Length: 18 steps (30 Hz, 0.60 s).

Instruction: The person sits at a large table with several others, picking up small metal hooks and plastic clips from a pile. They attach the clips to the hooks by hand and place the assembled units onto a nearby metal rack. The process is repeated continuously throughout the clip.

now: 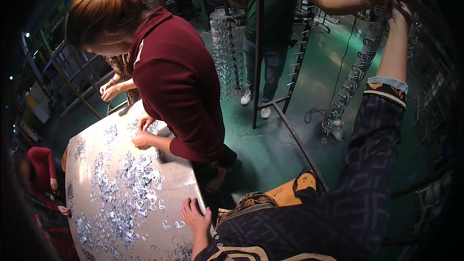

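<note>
The left hand (195,220) rests on the near edge of the table (181,176), its fingers (186,207) loosely spread and gripping nothing visible; it seems placed there to brace the body while the other arm stretches far out. The right hand (400,14) is raised at the top of a strand (355,75) lined with metal hooks. Its fingers look bent, but I cannot tell whether they close on the strand. A co-worker in green (285,7) has a hand at that same top end, perhaps to share the weight. The strand hangs at a slant over the floor (241,150), well apart from the table, probably so its hooks do not catch.

Loose clips (137,183) lie scattered across the table in heaps, likely spread out so that single ones are easy to pick. A co-worker in dark red (176,67) bends over them, both hands low at the far side.
</note>
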Motion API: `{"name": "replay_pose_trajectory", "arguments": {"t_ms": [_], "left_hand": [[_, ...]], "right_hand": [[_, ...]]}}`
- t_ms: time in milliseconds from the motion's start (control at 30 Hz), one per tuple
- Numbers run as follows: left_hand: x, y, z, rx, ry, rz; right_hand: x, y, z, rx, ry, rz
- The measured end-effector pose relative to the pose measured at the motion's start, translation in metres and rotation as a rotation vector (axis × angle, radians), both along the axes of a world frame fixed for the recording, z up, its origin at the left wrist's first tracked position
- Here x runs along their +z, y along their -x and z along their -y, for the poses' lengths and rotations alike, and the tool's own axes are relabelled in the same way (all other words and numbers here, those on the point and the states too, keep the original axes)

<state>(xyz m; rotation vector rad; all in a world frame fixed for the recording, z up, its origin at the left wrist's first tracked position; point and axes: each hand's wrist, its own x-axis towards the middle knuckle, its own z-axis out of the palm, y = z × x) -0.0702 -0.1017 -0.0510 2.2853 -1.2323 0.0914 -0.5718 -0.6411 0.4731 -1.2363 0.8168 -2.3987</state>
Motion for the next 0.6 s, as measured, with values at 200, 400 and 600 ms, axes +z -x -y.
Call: {"name": "replay_pose_trajectory", "arguments": {"t_ms": [200, 400, 600], "left_hand": [[0.001, 0.0, -0.001, 0.005, 0.017, 0.011], [-0.001, -0.001, 0.0, -0.001, 0.011, -0.003], [0.001, -0.001, 0.003, 0.004, -0.024, -0.027]], "right_hand": [[0.015, 0.019, 0.016, 0.038, -0.01, -0.1], [0.015, 0.035, 0.031, 0.064, -0.027, -0.175], [0.005, 0.06, 0.05, 0.145, -0.024, -0.253]]}}
